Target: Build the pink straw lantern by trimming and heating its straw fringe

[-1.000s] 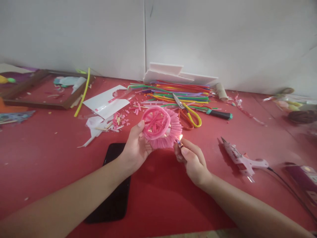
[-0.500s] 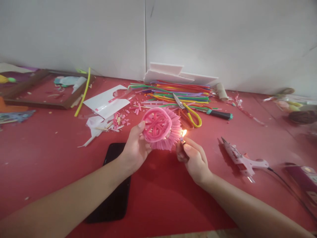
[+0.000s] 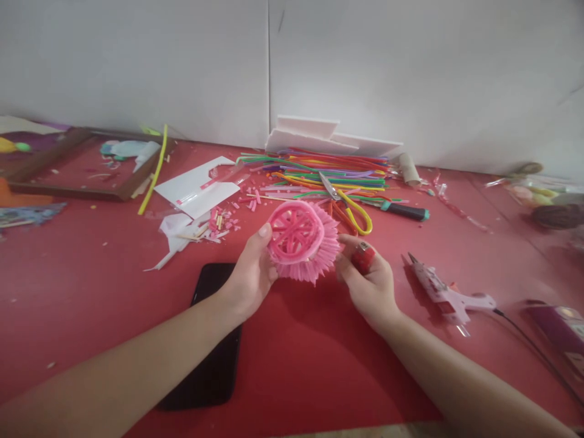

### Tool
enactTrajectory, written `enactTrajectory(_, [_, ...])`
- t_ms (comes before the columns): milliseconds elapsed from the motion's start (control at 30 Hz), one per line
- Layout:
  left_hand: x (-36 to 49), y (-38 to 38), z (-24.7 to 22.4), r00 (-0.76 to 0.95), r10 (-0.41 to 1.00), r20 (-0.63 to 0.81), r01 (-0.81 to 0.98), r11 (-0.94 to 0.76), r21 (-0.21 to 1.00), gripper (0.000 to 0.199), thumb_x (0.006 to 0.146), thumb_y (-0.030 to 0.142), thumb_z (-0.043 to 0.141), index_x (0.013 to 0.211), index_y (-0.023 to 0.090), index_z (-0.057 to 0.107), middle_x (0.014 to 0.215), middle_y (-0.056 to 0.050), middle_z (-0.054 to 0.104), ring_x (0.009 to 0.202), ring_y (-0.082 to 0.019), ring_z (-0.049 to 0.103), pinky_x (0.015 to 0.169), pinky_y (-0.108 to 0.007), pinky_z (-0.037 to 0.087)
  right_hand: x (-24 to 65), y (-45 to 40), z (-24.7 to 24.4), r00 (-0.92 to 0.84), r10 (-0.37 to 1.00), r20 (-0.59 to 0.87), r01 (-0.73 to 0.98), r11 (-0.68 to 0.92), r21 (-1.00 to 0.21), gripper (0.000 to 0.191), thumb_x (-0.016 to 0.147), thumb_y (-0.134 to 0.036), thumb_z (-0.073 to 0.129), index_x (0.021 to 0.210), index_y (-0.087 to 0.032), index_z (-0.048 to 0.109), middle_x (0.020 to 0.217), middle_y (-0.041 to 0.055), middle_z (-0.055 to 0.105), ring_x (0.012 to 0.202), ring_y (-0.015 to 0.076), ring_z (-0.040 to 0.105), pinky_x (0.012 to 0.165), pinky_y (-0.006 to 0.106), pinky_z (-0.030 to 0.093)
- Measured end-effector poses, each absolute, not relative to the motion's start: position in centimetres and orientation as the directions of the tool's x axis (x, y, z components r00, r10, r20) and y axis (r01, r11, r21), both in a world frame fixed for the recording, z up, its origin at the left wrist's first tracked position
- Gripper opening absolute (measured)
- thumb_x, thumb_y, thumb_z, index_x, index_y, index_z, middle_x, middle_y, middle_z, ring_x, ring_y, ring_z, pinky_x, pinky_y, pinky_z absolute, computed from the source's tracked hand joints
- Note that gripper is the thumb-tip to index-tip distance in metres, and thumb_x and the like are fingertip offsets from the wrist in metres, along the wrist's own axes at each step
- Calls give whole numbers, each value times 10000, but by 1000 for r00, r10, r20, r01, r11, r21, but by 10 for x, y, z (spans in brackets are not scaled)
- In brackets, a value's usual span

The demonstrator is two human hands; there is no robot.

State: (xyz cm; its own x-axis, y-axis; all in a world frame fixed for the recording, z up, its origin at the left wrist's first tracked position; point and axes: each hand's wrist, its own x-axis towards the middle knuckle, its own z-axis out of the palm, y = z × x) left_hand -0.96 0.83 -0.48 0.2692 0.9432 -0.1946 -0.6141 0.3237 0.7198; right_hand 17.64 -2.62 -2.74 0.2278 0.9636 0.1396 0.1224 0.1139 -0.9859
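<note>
A round pink basket-like piece (image 3: pixel 295 234) with a woven ring and a fringed, pleated edge is gripped at its left side by my left hand (image 3: pixel 253 271), thumb on the rim. My right hand (image 3: pixel 368 281) is closed around a red lighter (image 3: pixel 364 258) with a metal top, which shows no flame. The thumb and a fingertip of that hand are at the right edge of the pink fringe; whether they pinch it is unclear.
Behind lie coloured pipe cleaners (image 3: pixel 337 173), yellow-handled scissors (image 3: pixel 356 213) and a dark cutter (image 3: pixel 406 211). A glue gun (image 3: pixel 449 298) is at right, a black phone (image 3: pixel 210 365) under my left forearm, white paper (image 3: pixel 198 188) and a wooden frame (image 3: pixel 68 193) at left.
The lighter's flame has gone out. The lighter has turned back into my right palm, and that hand's fingertips are now at the fringe. The pink piece has shifted slightly right.
</note>
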Motion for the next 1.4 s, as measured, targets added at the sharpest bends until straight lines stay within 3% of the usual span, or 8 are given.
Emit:
enactTrajectory(167, [-11, 7, -13, 329, 935, -131, -615, 317, 722, 572, 853, 674, 708, 1196, 218, 753, 1098, -91, 821, 1236, -339, 701, 1004, -409, 585, 177, -23, -26, 176, 965, 193, 218, 153, -964, 155, 779, -285, 685, 893, -207, 754, 649, -37, 556, 589, 124, 463, 591, 279, 432])
enactTrajectory(300, [-9, 8, -7, 345, 934, -96, -622, 304, 721, 586, 824, 727, 707, 1110, 219, 774, 1046, -78, 823, 1215, -321, 711, 1012, -399, 575, 177, -23, -24, 170, 962, 213, 211, 176, -961, 73, 760, -276, 681, 770, -210, 710, 651, -29, 581, 588, 123, 465, 593, 278, 433])
enactTrajectory(433, [-9, 9, 2, 342, 937, -70, -643, 288, 710, 549, 789, 713, 753, 974, 197, 783, 828, -34, 791, 883, -223, 767, 780, -283, 603, 176, -24, -23, 205, 955, 213, 192, 175, -966, 93, 766, -298, 695, 736, -216, 664, 642, -31, 558, 580, 120, 445, 569, 275, 411])
enactTrajectory(567, [-11, 11, 3, 332, 930, -158, -672, 351, 652, 439, 802, 586, 820, 889, 158, 770, 710, 7, 732, 634, -105, 666, 584, -175, 531, 175, -24, -24, 265, 948, 179, 136, 148, -980, 146, 755, -320, 745, 744, -217, 643, 600, -51, 501, 546, 107, 407, 534, 269, 378])
enactTrajectory(700, [-13, 12, 2, 281, 917, -283, -688, 398, 607, 217, 897, 385, 778, 927, 171, 767, 818, -5, 773, 710, -110, 708, 679, -192, 601, 175, -22, -29, 320, 944, 80, -34, 96, -995, 263, 735, -327, 797, 689, -221, 561, 537, -76, 442, 496, 89, 388, 479, 246, 325])
enactTrajectory(833, [-11, 13, 2, 275, 926, -258, -648, 376, 662, 258, 699, 282, 945, 889, 210, 785, 823, 21, 774, 725, -121, 726, 708, -234, 656, 175, -19, -34, 326, 945, 30, -121, 73, -990, 376, 790, -394, 768, 651, -238, 455, 505, -93, 392, 446, 74, 353, 431, 229, 282])
enactTrajectory(967, [-9, 10, -1, 263, 934, -240, -595, 353, 722, 378, 524, 269, 1031, 827, 247, 805, 837, 46, 775, 746, -104, 725, 678, -202, 657, 175, -18, -35, 326, 945, -7, -182, 55, -982, 398, 778, -397, 786, 646, -236, 447, 499, -95, 407, 438, 67, 368, 428, 220, 294])
enactTrajectory(1400, [-11, 9, -11, 212, 954, -211, -456, 288, 842, 311, 539, 356, 1021, 758, 247, 828, 778, 31, 792, 721, -102, 745, 710, -200, 663, 168, -16, -26, 317, 943, -105, -322, 3, -947, 426, 643, -298, 826, 553, -228, 416, 446, -120, 332, 398, 36, 307, 393, 196, 268])
